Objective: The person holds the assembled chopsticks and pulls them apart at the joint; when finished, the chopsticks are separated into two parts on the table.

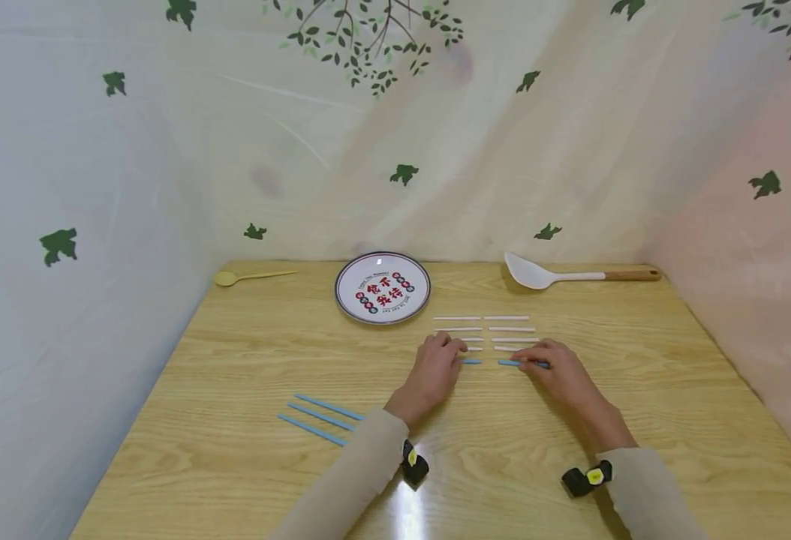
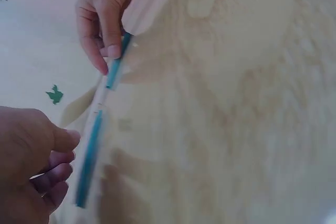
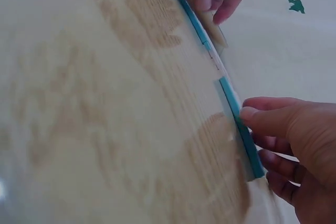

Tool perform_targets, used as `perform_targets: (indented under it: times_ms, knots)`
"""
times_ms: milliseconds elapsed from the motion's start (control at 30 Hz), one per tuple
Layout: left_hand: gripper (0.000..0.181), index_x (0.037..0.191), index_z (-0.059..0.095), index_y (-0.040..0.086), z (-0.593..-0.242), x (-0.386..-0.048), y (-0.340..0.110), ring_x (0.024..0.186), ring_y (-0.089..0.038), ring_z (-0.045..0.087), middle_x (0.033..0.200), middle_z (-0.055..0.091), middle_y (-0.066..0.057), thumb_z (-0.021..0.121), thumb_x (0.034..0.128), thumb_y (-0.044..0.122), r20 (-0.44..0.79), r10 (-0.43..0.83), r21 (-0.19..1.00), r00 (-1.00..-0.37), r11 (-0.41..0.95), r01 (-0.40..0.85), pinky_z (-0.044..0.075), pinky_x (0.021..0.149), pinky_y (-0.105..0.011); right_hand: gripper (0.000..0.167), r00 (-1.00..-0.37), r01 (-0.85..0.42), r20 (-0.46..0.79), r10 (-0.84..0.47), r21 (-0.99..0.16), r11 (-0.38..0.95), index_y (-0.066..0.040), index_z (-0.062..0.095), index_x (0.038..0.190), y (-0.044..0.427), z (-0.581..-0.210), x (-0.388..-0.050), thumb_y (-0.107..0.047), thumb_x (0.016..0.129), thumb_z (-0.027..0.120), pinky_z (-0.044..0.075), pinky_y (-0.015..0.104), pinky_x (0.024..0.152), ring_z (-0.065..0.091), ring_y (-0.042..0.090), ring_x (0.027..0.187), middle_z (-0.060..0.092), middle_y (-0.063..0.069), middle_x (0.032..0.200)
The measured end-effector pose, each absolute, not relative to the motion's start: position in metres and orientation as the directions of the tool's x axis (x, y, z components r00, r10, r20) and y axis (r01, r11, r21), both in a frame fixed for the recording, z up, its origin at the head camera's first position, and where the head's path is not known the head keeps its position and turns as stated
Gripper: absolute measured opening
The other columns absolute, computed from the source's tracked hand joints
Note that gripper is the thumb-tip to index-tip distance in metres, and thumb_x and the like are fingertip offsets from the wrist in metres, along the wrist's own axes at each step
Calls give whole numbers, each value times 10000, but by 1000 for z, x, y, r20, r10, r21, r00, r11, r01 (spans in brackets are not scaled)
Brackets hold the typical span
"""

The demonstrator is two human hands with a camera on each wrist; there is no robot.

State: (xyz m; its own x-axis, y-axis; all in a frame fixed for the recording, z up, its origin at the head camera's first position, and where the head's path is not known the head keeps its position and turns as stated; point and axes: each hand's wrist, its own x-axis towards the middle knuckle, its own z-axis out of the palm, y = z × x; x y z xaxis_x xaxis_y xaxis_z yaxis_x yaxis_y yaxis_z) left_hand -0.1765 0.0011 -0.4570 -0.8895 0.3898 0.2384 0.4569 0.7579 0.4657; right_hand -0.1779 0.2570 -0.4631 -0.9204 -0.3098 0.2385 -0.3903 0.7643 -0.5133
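Two short blue sticks lie end to end with a gap, in front of several rows of pale pink sticks (image 1: 512, 328). Beside the left blue stick (image 2: 89, 158) is my left hand (image 1: 431, 375), its fingers loosely bent, with a narrow gap to the stick in the left wrist view (image 2: 31, 156). My right hand (image 1: 564, 375) has thumb and fingertip on the right blue stick (image 3: 239, 129), pinching its edge; the other fingers (image 3: 283, 166) are bent beside it. In the head view, fingers partly cover both blue sticks.
Three longer blue sticks (image 1: 321, 417) lie left of my left forearm. Along the back of the wooden table (image 1: 233, 480) are a yellow spoon (image 1: 227, 279), a round plate with red characters (image 1: 383, 262) and a white spatula with a wooden handle (image 1: 533, 274). Patterned cloth surrounds the table.
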Motion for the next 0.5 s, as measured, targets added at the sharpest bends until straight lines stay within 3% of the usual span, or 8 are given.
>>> perform_targets:
  times_ms: [133,333,500]
  knots:
    - [153,1084,651,131,-443,-171,-20,883,-164,467,981,533,-10,599,948,176,257,404,501,-878,721,478,422,815,-295,195,-910,-411,267,-316,-504,759,-79,727,1049,255,-454,-176,-69,858,694,486,333,702,610,223,837,631,44,884]
    - [89,976,663,62,-425,-164,-64,866,-185,526,912,557,-55,638,911,117,333,410,497,-849,689,528,456,792,-313,198,-905,-425,243,-349,-509,748,-81,715,1068,240,-436,-176,-62,876,669,509,364,732,606,216,872,637,38,921]
    - [72,955,670,83,-420,-159,-105,866,-157,553,912,589,-21,640,914,133,213,381,531,-900,728,434,488,790,-315,204,-897,-437,214,-386,-552,710,-79,704,1084,216,-428,-173,-88,883,668,505,375,764,582,190,881,640,21,940]
